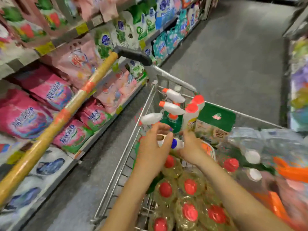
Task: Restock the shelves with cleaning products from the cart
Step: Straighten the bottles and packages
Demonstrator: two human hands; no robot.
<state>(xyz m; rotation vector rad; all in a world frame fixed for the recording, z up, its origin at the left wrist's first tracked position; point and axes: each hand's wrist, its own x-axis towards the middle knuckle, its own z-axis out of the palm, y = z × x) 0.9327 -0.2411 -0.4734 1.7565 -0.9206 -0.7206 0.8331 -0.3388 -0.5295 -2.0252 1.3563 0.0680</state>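
Observation:
Both my hands reach into the wire cart [146, 114]. Between them lies a white bottle with a blue cap [177, 144]. My right hand [191, 147] curls round its right end. My left hand [155, 145] hovers at its left end with fingers spread and relaxed; whether it touches the bottle is unclear. Just beyond stand green spray bottles with white and orange triggers [173, 105] and a white bottle with a red cap [191, 114]. Yellow bottles with red caps [190, 187] fill the cart's near part. The shelves [50, 114] on the left hold pink, green and blue detergent bags.
A long broom handle wrapped in yellow and orange [66, 110] slants across the shelves from lower left to its dark head [133, 55]. A green box [216, 116] and clear wrapped packs [266, 144] sit in the cart's right side. The grey aisle floor [233, 55] stretches ahead.

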